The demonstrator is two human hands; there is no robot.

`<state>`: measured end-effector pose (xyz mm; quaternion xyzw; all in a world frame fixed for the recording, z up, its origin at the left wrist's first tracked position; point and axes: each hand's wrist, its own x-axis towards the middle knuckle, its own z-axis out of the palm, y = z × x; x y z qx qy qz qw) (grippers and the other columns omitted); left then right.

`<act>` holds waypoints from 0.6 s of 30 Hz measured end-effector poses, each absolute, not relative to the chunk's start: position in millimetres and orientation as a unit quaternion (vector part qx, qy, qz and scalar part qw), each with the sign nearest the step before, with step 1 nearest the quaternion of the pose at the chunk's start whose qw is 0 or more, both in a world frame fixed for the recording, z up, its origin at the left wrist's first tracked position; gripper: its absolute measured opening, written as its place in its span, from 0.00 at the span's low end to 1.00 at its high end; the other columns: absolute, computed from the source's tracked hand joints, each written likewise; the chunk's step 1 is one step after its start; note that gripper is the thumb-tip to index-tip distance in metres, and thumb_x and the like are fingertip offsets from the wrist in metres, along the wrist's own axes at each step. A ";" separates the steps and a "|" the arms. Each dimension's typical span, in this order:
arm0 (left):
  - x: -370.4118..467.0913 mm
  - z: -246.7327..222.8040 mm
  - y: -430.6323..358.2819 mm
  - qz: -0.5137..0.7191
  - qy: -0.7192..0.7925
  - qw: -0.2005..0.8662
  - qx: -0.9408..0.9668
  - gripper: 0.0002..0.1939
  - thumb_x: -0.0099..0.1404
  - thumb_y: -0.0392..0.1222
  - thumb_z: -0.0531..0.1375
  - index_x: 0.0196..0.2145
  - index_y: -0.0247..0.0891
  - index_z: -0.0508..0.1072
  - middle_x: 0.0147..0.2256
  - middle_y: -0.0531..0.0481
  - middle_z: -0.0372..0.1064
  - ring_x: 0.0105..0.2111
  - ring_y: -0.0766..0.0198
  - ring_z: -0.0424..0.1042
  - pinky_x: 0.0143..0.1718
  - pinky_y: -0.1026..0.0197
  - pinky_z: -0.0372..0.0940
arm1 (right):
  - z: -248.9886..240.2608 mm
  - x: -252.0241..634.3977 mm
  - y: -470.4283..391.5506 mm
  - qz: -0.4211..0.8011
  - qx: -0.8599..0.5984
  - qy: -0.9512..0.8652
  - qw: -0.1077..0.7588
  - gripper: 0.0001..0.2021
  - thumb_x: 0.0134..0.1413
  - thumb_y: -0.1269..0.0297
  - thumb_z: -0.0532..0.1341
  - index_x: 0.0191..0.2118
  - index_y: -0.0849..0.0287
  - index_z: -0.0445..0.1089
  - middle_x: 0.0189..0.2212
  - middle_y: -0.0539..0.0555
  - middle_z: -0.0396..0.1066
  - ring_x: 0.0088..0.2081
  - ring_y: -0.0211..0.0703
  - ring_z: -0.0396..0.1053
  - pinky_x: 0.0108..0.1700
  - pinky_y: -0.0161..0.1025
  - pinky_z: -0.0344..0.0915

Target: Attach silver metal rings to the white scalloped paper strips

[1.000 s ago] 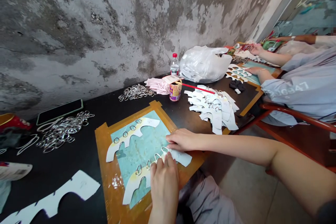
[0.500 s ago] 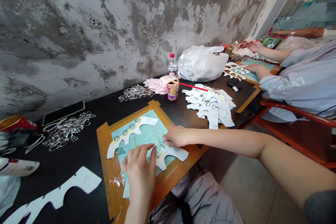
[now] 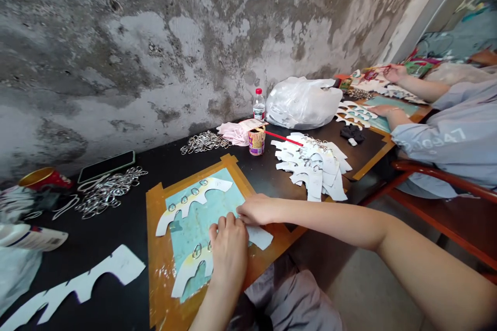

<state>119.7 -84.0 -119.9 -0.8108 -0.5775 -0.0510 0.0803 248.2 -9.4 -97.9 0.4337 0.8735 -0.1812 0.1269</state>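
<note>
Both hands are over a white scalloped piece (image 3: 261, 237) at the near side of a teal board (image 3: 205, 217) edged with brown tape. My left hand (image 3: 230, 243) lies across its middle with fingers bent together; what they grip is hidden. My right hand (image 3: 257, 209) is closed at the piece's upper edge, close beside the left, and its fingertips' hold cannot be made out. Metal rings (image 3: 197, 251) sit on the piece's left part. A second scalloped piece (image 3: 199, 194) with several rings lies on the board's far side.
Ring piles (image 3: 111, 194), a phone (image 3: 106, 166) and a white bottle (image 3: 39, 238) are left. A loose white piece (image 3: 83, 282) lies near. A cup (image 3: 256, 143), stacked pieces (image 3: 314, 165) and a plastic bag (image 3: 303, 103) stand beyond; a person (image 3: 454, 129) works at right.
My left hand has moved right and up, close to my right hand, uncovering the left part of the near piece. The camera view has shifted slightly.
</note>
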 end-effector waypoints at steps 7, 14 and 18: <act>118.9 -132.4 -85.0 -0.071 -0.599 0.062 -0.795 0.11 0.67 0.33 0.51 0.34 0.33 0.72 0.34 0.43 0.68 0.38 0.52 0.66 0.43 0.49 0.57 | -101.5 250.9 -8.8 -0.181 0.424 0.881 0.108 0.15 0.63 0.61 0.50 0.43 0.61 0.71 0.38 0.62 0.76 0.40 0.54 0.74 0.32 0.40 0.63; 105.2 -134.6 -86.8 -0.129 -0.605 0.046 -0.784 0.11 0.69 0.37 0.51 0.34 0.36 0.73 0.37 0.42 0.70 0.40 0.52 0.67 0.44 0.48 0.55 | -100.7 251.4 -11.5 -0.181 0.429 0.879 0.102 0.14 0.64 0.61 0.50 0.43 0.61 0.71 0.37 0.62 0.76 0.40 0.55 0.74 0.33 0.41 0.64; 65.7 -122.7 -77.6 -0.180 -0.582 0.061 -0.791 0.11 0.69 0.38 0.53 0.39 0.44 0.75 0.40 0.46 0.71 0.41 0.52 0.69 0.45 0.47 0.52 | -107.2 253.6 -17.1 -0.171 0.436 0.879 0.093 0.15 0.66 0.60 0.49 0.44 0.60 0.70 0.36 0.60 0.76 0.39 0.53 0.74 0.34 0.40 0.64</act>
